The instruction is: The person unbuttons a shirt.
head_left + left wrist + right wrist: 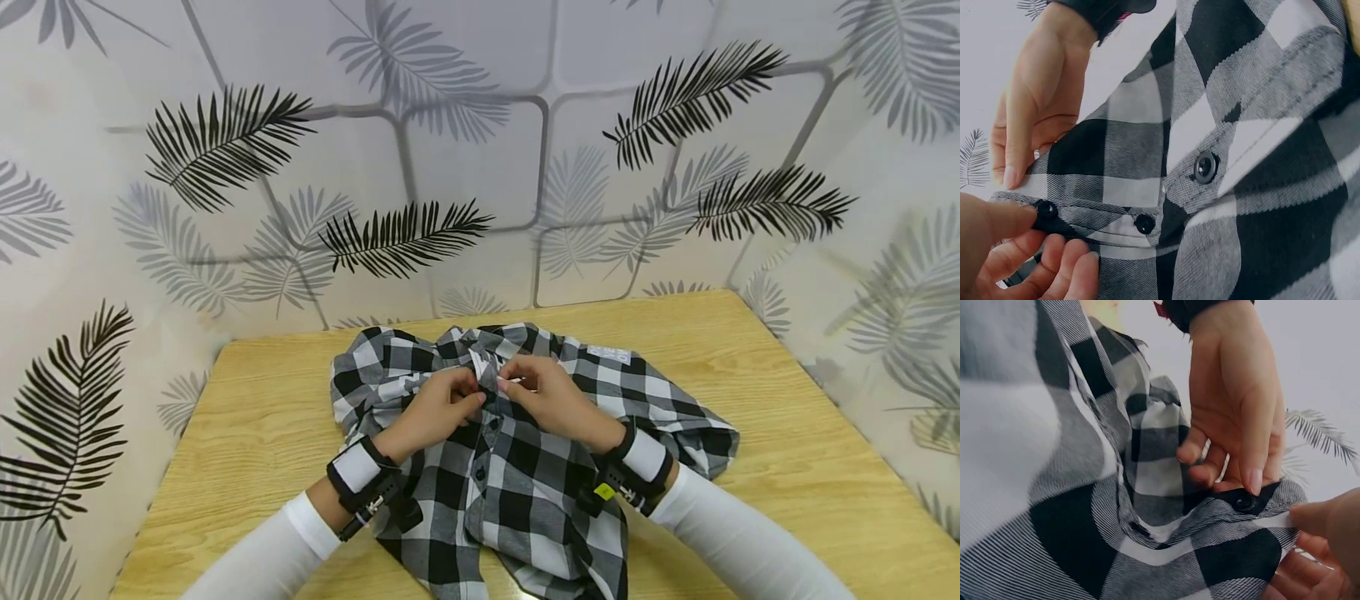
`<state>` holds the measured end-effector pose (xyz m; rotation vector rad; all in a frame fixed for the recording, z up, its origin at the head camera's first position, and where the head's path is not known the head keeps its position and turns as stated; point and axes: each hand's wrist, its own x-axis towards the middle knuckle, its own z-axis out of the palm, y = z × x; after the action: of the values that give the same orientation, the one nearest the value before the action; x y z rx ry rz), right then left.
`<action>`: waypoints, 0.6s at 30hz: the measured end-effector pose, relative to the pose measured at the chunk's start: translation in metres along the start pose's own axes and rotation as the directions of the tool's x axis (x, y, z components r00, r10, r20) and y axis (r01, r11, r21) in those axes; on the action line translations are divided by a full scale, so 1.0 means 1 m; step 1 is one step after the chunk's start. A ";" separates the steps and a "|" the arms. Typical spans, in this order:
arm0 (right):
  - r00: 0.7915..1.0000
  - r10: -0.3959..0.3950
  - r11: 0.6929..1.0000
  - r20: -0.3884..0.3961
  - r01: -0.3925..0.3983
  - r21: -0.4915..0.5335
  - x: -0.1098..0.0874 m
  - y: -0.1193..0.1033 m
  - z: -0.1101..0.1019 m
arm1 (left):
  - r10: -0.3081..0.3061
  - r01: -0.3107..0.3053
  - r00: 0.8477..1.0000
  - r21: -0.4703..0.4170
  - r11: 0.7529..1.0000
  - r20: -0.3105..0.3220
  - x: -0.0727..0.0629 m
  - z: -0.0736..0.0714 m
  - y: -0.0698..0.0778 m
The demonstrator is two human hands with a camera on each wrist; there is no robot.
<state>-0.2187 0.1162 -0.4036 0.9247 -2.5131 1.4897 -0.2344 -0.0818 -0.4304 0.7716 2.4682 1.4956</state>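
Observation:
A black, white and grey checked button-up shirt (525,475) lies front up on the table, its collar towards the far side. My left hand (438,408) pinches the front button strip near the collar, thumb beside a small black button (1046,209). Opposite it, my right hand (555,400) pinches the strip's edge between thumb and fingers, as the right wrist view shows. Another black button (1144,224) sits further along the strip, and a larger-looking one (1205,167) is on the cloth above it. Fabric hides part of the fingertips.
The wooden table (255,433) extends around the shirt. A sleeve (697,433) with white lettering near its shoulder spreads out to the right. Behind the table stands a leaf-patterned wall (472,183). Both wrists carry strapped-on cameras.

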 end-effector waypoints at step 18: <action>0.995 0.092 0.989 0.043 -0.087 -0.117 -0.011 0.015 0.015 | -0.091 0.094 0.996 -0.203 0.975 0.024 -0.015 -0.012 0.034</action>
<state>-0.2146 0.1142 -0.4267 0.8514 -2.6765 1.3434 -0.2143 -0.0868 -0.3971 0.6194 2.2599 1.6681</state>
